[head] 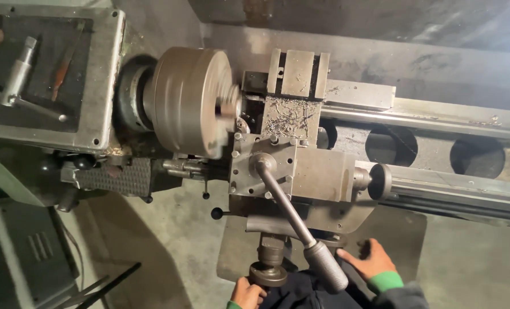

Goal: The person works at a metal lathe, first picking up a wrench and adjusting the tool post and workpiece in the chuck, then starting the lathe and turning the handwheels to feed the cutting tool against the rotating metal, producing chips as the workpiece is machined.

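Left hand (247, 293) low at the frame's bottom edge, fingers curled closed in a grip. Right hand (371, 260) further out, fingers spread and bent, green cuff at the wrist.

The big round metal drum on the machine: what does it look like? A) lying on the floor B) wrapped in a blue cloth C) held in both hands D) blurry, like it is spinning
D: the round metal drum is smeared at its edge and front, while the left hand rests at a small handwheel below.
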